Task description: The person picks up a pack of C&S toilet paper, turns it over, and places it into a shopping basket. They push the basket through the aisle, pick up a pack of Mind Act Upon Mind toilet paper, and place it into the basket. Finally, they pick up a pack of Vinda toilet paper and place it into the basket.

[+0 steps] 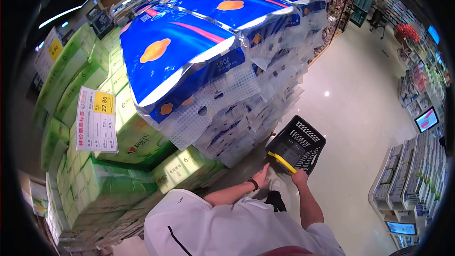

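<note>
A black plastic shopping basket (310,135) with perforated walls and a yellow handle (282,162) is in front of me, low over the floor. No goods show in the visible part of its inside. My right hand (299,177) is closed around the near end of the yellow handle. My left hand (261,176), with a dark band at the wrist, is just left of the handle's other end. Its fingers look stretched out and hold nothing that I can see. Part of a foot in dark and light colours shows between my arms.
Blue tissue packs (175,50) in clear wrap form a tall stack ahead. Green tissue cartons (118,180) are piled at left, with a price sign (97,121). Stocked shelves (403,175) line the right, beyond a pale tiled floor (350,104). A person sits far off.
</note>
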### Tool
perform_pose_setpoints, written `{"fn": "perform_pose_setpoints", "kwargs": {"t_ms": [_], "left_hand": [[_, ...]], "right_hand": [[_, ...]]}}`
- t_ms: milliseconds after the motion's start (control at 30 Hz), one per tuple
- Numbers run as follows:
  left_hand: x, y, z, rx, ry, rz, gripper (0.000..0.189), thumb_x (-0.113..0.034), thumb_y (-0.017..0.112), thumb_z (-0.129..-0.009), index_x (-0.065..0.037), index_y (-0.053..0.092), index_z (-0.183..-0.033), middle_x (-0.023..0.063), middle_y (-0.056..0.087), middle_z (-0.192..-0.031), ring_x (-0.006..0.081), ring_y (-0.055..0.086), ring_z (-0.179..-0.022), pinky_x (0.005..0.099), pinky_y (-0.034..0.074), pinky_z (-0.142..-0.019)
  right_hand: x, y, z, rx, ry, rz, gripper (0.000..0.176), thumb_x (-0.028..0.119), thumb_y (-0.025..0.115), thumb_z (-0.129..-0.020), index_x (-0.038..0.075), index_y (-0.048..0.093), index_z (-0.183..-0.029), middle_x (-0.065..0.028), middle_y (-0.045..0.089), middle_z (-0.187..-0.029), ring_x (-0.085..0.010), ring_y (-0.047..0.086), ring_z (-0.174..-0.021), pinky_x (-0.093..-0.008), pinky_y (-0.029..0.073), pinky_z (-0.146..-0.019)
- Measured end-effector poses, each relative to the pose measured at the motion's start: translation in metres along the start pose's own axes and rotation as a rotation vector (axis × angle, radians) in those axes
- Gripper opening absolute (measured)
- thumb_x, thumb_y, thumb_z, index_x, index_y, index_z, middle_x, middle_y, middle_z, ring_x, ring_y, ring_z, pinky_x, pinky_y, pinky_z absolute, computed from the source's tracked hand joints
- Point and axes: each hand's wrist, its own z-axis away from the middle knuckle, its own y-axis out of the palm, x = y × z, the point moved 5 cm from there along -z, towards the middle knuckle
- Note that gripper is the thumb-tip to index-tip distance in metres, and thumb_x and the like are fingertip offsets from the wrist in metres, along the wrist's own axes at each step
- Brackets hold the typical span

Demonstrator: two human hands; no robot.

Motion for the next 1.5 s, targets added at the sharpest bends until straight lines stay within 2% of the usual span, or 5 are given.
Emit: {"fn": "perform_pose_setpoints", "kwargs": {"t_ms": [300,667,1033,1333,1500], "left_hand": [[-0.063,-0.111,0.088,-0.454,-0.182,0.592,0.036,-0.005,0.063,-0.097,-0.003,0.059,-0.133,0.0106,0.070,-0.119,0.0150,0.069,-0.101,0.0286,0.055,-0.092],[-0.223,-0.307,0.202,-1.586,0.258,0.429,0.035,0.000,0.063,-0.096,0.000,0.055,-0.131,0.0118,0.067,-0.121,0.0192,0.065,-0.112,0.0332,0.053,-0.095],[-0.295,-0.404,0.197,-1.581,0.295,0.152,0.075,-0.021,0.078,-0.091,0.000,0.036,-0.150,0.0169,0.050,-0.144,0.0241,0.049,-0.132,0.0366,0.042,-0.109],[-0.282,-0.408,0.204,-1.727,0.132,0.230,0.030,-0.027,0.074,-0.096,-0.003,0.058,-0.087,-0.0044,0.058,-0.072,0.0048,0.052,-0.068,0.0205,0.041,-0.062],[-0.294,-0.412,0.205,-1.601,0.206,0.256,0.026,-0.023,0.068,-0.101,-0.002,0.058,-0.089,-0.0032,0.059,-0.075,0.0040,0.051,-0.065,0.0228,0.047,-0.058]], "right_hand": [[-0.021,-0.034,-0.057,0.083,-0.251,0.012,0.027,0.022,0.070,-0.085,0.003,0.074,-0.104,-0.0261,0.072,-0.096,-0.0433,0.070,-0.096,-0.0514,0.055,-0.086],[0.059,-0.089,-0.068,0.091,-0.623,-0.098,0.069,0.014,0.078,-0.082,0.006,0.048,-0.144,-0.0237,0.064,-0.124,-0.0409,0.064,-0.114,-0.0489,0.050,-0.099],[0.368,-0.348,0.079,0.192,-1.292,-1.166,0.032,0.010,0.066,-0.099,0.002,0.058,-0.129,-0.0115,0.070,-0.112,-0.0161,0.069,-0.099,-0.0281,0.055,-0.085],[0.437,-0.357,0.097,0.590,-1.092,-0.954,0.061,0.051,0.073,-0.093,-0.003,0.053,-0.113,-0.0147,0.072,-0.088,-0.0166,0.072,-0.070,-0.0269,0.056,-0.059],[0.437,-0.359,0.110,0.588,-1.065,-1.022,0.048,0.046,0.068,-0.098,-0.001,0.059,-0.099,-0.0115,0.071,-0.081,-0.0160,0.071,-0.068,-0.0271,0.056,-0.057]]}}
